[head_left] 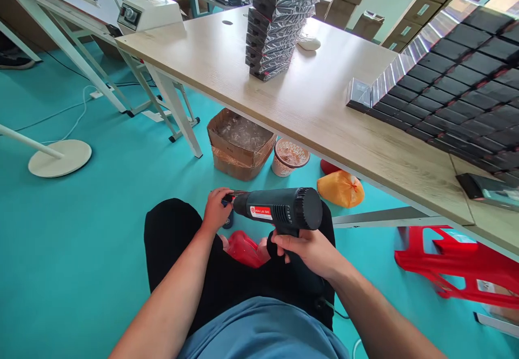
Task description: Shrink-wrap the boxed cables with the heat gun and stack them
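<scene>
My right hand [302,248] is wrapped round the handle of a dark heat gun [279,207] with a red and white label. The gun lies level above my lap, its nozzle pointing left. At the nozzle's end, my left hand [216,210] is closed on a small dark box [229,198], mostly hidden by my fingers and the nozzle. Whether the nozzle touches the box I cannot tell. Ahead on the table [211,64] stands a stack of dark film-wrapped boxes [273,29]. Many more dark wrapped boxes [458,78] are piled in rows at the right.
Under the table are a carton of clear plastic film [241,151], a waste basket [284,167] and an orange bag [340,188]. A red plastic stool [454,264] lies at the right. A white machine [152,13] sits beyond the table's left corner. A round stand base [60,158] is on the floor.
</scene>
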Demonstrator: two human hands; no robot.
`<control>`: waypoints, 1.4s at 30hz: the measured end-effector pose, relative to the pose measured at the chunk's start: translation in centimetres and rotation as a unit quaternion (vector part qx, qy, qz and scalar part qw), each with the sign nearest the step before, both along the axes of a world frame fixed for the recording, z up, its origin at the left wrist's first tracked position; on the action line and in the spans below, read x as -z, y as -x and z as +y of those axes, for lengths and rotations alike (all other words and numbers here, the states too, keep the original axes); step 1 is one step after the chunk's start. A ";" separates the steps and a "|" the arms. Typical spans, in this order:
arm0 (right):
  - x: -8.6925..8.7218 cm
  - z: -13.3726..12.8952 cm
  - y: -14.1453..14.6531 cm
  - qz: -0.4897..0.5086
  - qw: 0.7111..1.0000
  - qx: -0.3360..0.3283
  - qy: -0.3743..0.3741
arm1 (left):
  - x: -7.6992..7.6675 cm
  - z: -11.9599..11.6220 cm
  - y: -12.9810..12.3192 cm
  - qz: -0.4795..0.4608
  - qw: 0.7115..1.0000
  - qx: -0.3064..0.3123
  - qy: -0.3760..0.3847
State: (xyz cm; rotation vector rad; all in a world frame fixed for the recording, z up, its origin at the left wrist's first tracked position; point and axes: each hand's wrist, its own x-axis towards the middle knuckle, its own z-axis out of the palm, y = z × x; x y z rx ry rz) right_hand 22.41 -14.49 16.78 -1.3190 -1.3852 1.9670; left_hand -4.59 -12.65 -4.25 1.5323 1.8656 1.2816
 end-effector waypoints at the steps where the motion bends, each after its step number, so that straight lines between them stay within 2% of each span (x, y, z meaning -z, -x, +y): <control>1: 0.2 0.2 -0.1 -0.006 1.000 0.019 -0.008 | 0.0 0.0 0.0 -0.007 1.000 -0.002 0.001; 5: 1.7 1.5 -2.5 -0.091 0.983 0.159 -0.011 | -0.2 -0.3 0.0 -0.065 0.998 -0.004 0.024; 9: 2.4 2.0 -5.9 -0.065 0.976 0.196 0.068 | -0.4 -0.4 0.4 -0.117 0.992 -0.019 0.046; 12: 1.7 0.8 -6.0 -0.039 0.978 0.189 0.078 | -0.6 -0.2 0.4 -0.126 0.991 -0.015 0.045; 15: 0.9 -0.6 -3.3 0.015 0.989 0.126 0.072 | -0.8 0.2 0.0 -0.128 0.991 -0.004 0.046; 18: 0.7 -0.9 -0.5 0.073 0.995 0.055 0.049 | -0.9 0.2 -0.3 -0.145 0.988 -0.008 0.048; 21: 1.0 0.0 -0.2 0.038 0.995 0.093 0.018 | -0.9 -0.1 -0.3 -0.178 0.982 -0.016 0.063; 23: 1.1 0.8 -1.1 -0.012 0.990 0.143 0.017 | -0.8 -0.4 -0.1 -0.197 0.977 -0.017 0.075; 24: 1.1 1.1 -1.6 -0.023 0.989 0.145 0.024 | -0.8 -0.4 0.0 -0.203 0.976 -0.017 0.078; 28: 0.7 1.2 -2.4 0.014 0.996 0.081 0.032 | -0.6 -0.4 0.3 -0.211 0.975 -0.021 0.073; 32: 0.6 0.6 -1.2 0.015 0.995 0.101 -0.002 | -0.7 -0.2 0.1 -0.221 0.972 -0.014 0.074; 37: 0.5 0.7 -1.3 0.008 0.997 0.073 0.002 | -1.4 -0.1 -0.2 -0.248 0.966 -0.020 0.070; 40: 0.1 1.5 -2.0 -0.026 0.992 0.119 -0.016 | -1.7 0.1 -0.4 -0.323 0.943 -0.017 0.083; 42: -0.3 2.1 -2.2 -0.025 0.993 0.116 -0.004 | -1.7 0.3 -0.4 -0.388 0.915 -0.026 0.105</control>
